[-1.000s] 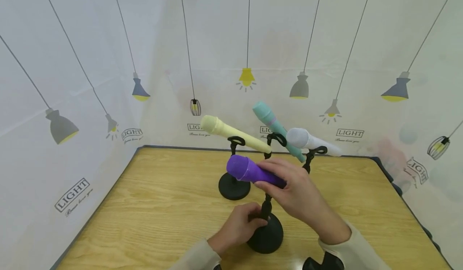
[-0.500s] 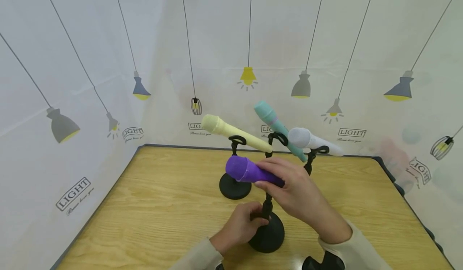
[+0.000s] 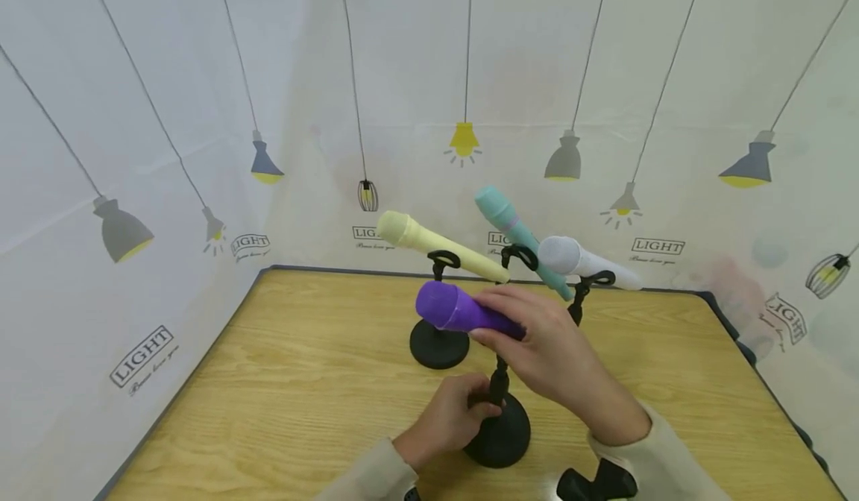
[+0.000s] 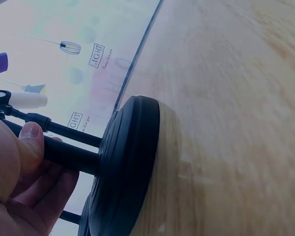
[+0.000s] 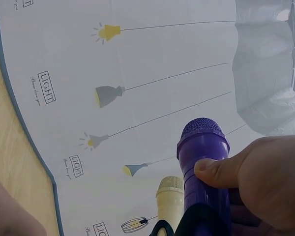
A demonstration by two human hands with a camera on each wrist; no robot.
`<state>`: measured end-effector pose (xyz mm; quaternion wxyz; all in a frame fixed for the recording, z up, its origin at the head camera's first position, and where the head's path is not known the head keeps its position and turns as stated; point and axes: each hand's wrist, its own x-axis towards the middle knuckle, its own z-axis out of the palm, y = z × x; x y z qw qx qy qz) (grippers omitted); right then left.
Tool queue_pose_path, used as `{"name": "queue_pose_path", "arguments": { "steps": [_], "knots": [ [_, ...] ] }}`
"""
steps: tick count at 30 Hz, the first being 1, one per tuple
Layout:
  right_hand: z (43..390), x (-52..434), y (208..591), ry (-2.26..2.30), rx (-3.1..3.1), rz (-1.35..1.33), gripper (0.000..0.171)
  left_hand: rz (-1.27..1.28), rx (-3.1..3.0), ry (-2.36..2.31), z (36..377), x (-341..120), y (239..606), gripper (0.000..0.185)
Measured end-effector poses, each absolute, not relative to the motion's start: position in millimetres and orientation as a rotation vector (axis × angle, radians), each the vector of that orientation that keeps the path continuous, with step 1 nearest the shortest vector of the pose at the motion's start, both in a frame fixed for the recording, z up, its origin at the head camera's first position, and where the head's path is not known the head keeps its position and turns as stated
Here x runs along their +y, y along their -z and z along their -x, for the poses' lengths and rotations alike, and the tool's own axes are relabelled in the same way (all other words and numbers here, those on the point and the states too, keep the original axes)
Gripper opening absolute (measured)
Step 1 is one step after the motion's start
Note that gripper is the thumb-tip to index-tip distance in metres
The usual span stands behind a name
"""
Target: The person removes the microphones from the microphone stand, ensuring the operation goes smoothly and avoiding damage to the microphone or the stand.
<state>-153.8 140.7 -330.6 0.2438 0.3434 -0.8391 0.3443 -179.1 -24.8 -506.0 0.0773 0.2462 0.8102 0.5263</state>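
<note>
Two hands are working at a round-based black microphone stand on the wooden table: the left hand is gripping its post, the right hand is clasping a purple plastic microphone above it, hiding the stand's clip.

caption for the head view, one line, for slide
Right hand holds a purple microphone above a black stand gripped by the left hand; three more microphones sit on stands behind.
</note>
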Motion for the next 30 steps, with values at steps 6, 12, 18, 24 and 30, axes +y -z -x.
{"name": "queue_pose_path", "arguments": {
  "steps": [6,12,18,24,30],
  "knots": [
    [155,134,324,-0.968,-2.329,-0.932,0.040,-0.746,2.430,-1.568,180,-24,505,0.009],
    [158,125,318,-0.964,-2.326,-0.952,0.040,-0.796,2.442,-1.574,179,-25,504,0.009],
    [162,118,314,-0.977,-2.314,-0.964,0.041,-0.823,2.446,-1.567,179,-25,505,0.007],
    [163,110,310,-1.009,-2.301,-1.008,0.039,-0.812,2.440,-1.566,179,-26,507,0.005],
    [165,104,306,-1.011,-2.279,-1.035,0.037,-0.822,2.444,-1.555,181,-26,507,0.007]
  ]
}}
